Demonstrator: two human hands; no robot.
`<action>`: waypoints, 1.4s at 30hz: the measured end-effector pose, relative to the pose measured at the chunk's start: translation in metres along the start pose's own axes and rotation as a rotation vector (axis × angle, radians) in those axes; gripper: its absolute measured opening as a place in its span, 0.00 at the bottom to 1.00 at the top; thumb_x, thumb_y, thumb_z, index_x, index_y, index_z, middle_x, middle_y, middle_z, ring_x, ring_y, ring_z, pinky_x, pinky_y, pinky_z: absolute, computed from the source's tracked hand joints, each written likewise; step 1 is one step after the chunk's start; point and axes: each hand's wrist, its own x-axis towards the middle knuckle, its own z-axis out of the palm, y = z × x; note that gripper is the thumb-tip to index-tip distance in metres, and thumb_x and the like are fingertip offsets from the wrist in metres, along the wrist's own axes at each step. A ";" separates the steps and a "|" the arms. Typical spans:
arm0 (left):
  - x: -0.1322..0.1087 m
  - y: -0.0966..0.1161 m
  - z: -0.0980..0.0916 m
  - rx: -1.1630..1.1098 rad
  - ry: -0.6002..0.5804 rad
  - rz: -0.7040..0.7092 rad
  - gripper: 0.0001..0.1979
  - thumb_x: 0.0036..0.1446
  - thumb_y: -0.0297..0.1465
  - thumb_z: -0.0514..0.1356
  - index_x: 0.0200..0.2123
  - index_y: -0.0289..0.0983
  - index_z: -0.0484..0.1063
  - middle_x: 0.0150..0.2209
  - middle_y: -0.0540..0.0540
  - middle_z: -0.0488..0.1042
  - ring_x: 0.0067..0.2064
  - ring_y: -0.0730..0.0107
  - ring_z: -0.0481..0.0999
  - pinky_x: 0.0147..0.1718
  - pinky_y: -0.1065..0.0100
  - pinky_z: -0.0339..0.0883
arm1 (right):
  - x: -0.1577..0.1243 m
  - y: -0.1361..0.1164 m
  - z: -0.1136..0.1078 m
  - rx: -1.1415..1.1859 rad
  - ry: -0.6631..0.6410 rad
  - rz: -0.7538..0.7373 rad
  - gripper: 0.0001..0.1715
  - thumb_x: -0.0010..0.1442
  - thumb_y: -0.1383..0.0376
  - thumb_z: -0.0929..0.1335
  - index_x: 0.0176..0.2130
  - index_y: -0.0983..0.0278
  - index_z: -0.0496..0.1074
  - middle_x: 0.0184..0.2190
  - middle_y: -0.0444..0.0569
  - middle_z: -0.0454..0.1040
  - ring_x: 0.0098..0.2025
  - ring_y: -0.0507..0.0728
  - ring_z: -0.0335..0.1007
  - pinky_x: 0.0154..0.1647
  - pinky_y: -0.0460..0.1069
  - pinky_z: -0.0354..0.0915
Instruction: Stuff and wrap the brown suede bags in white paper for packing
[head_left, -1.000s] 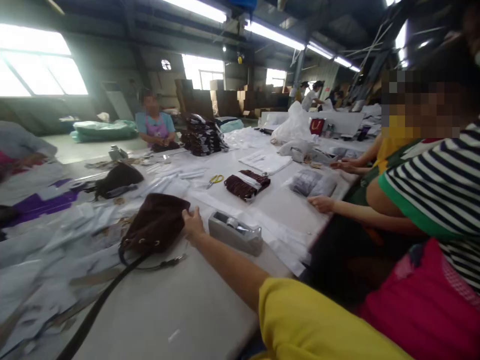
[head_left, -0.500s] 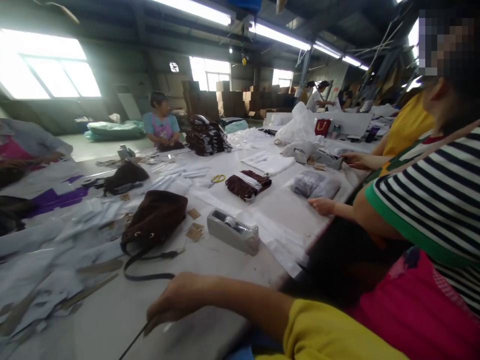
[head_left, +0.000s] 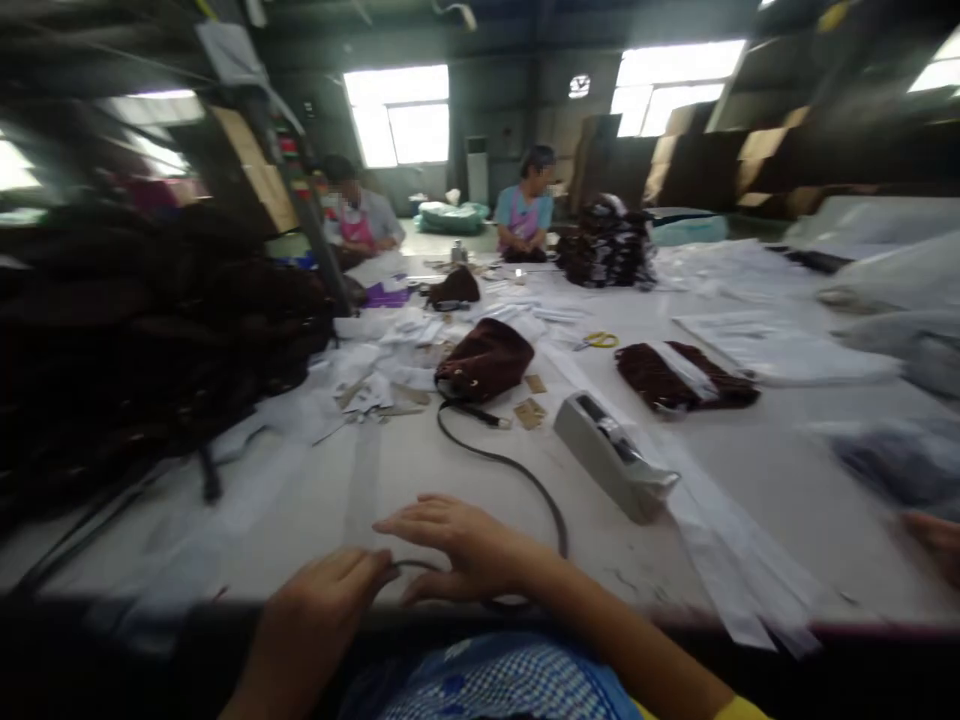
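Observation:
A brown drawstring-style bag (head_left: pixel 491 358) with metal eyelets lies on its side on the white table. Its long dark strap (head_left: pixel 525 468) curves right, passes under my right forearm and comes back toward my left hand. My left hand (head_left: pixel 322 600), at the table's front edge, is closed with the strap's end section pinched at its fingertips. Just beside it, my right hand (head_left: pixel 457 545) is held over the strap, fingers stretched out and thumb apart. A grey tape dispenser (head_left: pixel 615 455) stands right of the strap, near small brown cards (head_left: pixel 529 412).
A big heap of dark brown bags (head_left: pixel 150 340) fills the left side. Yellow-handled scissors (head_left: pixel 598 341) and a wrapped brown bundle (head_left: pixel 686 376) lie to the right. White strips (head_left: pixel 735 540) hang over the front edge. Two co-workers sit across the table; another person's hand (head_left: pixel 934 535) shows at right.
The view has swung left, bringing the bag to the middle. My left hand has come into view holding the strap; my right hand, earlier closed on the strap, now has its fingers spread.

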 end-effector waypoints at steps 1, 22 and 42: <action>-0.003 0.005 0.001 0.048 -0.030 -0.048 0.12 0.66 0.38 0.52 0.40 0.48 0.75 0.32 0.48 0.77 0.33 0.62 0.76 0.33 0.63 0.69 | 0.000 0.001 0.005 0.018 -0.078 0.039 0.32 0.62 0.62 0.68 0.64 0.58 0.62 0.49 0.50 0.77 0.50 0.56 0.74 0.54 0.48 0.64; 0.005 -0.046 0.030 -0.445 0.048 -0.411 0.09 0.63 0.38 0.58 0.38 0.44 0.78 0.37 0.51 0.80 0.38 0.69 0.79 0.40 0.71 0.69 | 0.026 0.050 0.040 0.070 -0.166 0.364 0.16 0.67 0.62 0.60 0.43 0.61 0.76 0.32 0.46 0.79 0.34 0.55 0.75 0.39 0.47 0.66; 0.181 -0.306 0.011 -0.033 -0.026 -0.558 0.13 0.61 0.40 0.61 0.39 0.35 0.74 0.42 0.44 0.76 0.45 0.62 0.75 0.49 0.54 0.68 | 0.025 0.108 0.062 0.282 0.116 0.449 0.23 0.68 0.53 0.59 0.31 0.62 0.73 0.27 0.46 0.75 0.25 0.54 0.70 0.31 0.46 0.63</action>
